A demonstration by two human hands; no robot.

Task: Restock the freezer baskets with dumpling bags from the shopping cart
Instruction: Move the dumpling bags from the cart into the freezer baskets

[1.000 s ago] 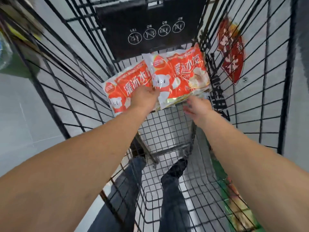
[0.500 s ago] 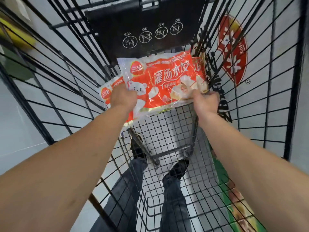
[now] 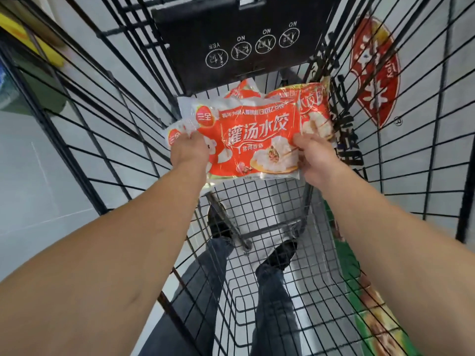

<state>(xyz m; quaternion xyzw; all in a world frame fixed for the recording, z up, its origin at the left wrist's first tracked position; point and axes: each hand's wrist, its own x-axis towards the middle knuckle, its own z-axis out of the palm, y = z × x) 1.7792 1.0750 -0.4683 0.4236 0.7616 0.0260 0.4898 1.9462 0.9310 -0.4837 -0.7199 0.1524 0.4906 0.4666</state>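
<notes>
Gripped at both short ends: left hand point(image 3: 189, 152) and right hand point(image 3: 312, 156) fingers curled on the top dumpling bag point(image 3: 253, 142), long axis crosswise, equally near.

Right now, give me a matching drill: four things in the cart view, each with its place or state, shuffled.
Things:
1. left hand
2. right hand
3. top dumpling bag
4. black flap

States:
A. printed with white YES/NO icons
B. grips the bag's left end
C. held between both hands
D. grips the bag's right end

Pairs: 1-B, 2-D, 3-C, 4-A
</notes>
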